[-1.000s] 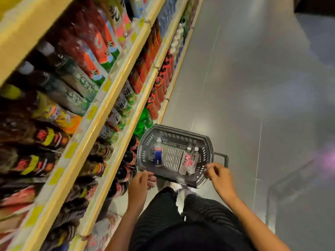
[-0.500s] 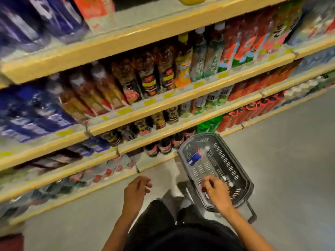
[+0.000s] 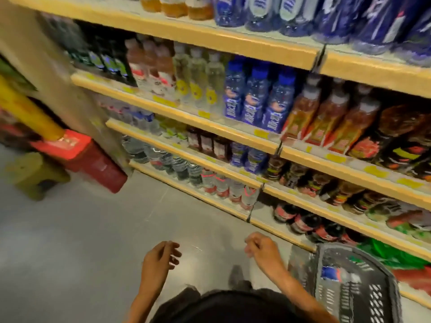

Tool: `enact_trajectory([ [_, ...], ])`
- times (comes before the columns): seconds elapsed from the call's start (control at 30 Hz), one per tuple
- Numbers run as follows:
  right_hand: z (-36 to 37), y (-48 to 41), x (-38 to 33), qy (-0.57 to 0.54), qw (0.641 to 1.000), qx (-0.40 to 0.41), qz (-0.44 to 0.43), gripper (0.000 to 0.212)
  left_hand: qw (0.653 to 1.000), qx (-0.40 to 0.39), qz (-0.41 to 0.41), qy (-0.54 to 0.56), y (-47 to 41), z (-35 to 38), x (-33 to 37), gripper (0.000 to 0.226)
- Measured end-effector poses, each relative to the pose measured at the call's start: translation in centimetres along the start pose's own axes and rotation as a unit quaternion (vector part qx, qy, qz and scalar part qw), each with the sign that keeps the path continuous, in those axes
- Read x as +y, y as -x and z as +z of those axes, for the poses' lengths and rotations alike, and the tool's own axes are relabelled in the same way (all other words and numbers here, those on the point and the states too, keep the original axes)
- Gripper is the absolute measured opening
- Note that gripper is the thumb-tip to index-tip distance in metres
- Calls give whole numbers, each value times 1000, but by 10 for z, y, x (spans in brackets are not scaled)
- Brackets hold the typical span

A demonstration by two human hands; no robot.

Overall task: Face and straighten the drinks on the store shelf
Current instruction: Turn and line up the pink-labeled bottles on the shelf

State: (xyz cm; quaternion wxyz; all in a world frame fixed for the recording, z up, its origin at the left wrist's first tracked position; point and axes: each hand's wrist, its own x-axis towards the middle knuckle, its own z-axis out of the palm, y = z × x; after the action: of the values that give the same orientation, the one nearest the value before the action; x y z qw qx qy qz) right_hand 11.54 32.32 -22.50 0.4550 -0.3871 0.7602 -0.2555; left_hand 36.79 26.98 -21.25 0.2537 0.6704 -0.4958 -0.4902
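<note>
Nearest to me, both hands hang over the grey floor [image 3: 81, 229], touching nothing. The left hand [image 3: 161, 257] is released, fingers loosely bent and spread. The right hand [image 3: 263, 250] has its fingers curled in more, and I see nothing in it; blur softens the detail. On the near right a dark basket [image 3: 382, 271] sits on the floor just beside the bottom shelf, with a blue-labelled bottle [image 3: 331, 273] lying inside.

The drinks fill the shelves [image 3: 233, 43], which run from far left to near right. On the bottom shelf I see clear water bottles [image 3: 184, 169] at the left, then red-banded ones [image 3: 221, 186], then dark cola bottles [image 3: 300, 221], with green bottles [image 3: 394, 255] beyond the basket. One level up are small blue bottles [image 3: 247, 157] and, to their right, dark bottles with red and yellow labels [image 3: 326, 187]. Above those stand pink bottles [image 3: 151, 66], clear bottles with yellow labels [image 3: 196, 82], tall blue bottles [image 3: 254, 101] and amber tea bottles [image 3: 326, 117]. The rows look upright, though I cannot tell which way the labels face. On the top level are orange drinks [image 3: 175, 5] and large blue bottles [image 3: 349, 17].

At the far left, past the shelf end, a red bin [image 3: 93, 159] stands against a yellow post [image 3: 25, 108], with a green stool [image 3: 32, 173] near it.
</note>
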Motion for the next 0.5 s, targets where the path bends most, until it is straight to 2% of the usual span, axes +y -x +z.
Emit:
enact_trajectory([
  [0.23, 113, -45, -104, 20, 993, -99, -67, 28, 988, 129, -43, 75, -27, -131, -44, 28],
  [0.4, 159, -83, -153, 50, 988, -125, -79, 20, 978, 157, -70, 118, -66, -168, -55, 28],
  [0.5, 182, -114, -182, 54, 988, -132, -66, 23, 972, 157, -99, 144, -104, -179, -57, 28],
])
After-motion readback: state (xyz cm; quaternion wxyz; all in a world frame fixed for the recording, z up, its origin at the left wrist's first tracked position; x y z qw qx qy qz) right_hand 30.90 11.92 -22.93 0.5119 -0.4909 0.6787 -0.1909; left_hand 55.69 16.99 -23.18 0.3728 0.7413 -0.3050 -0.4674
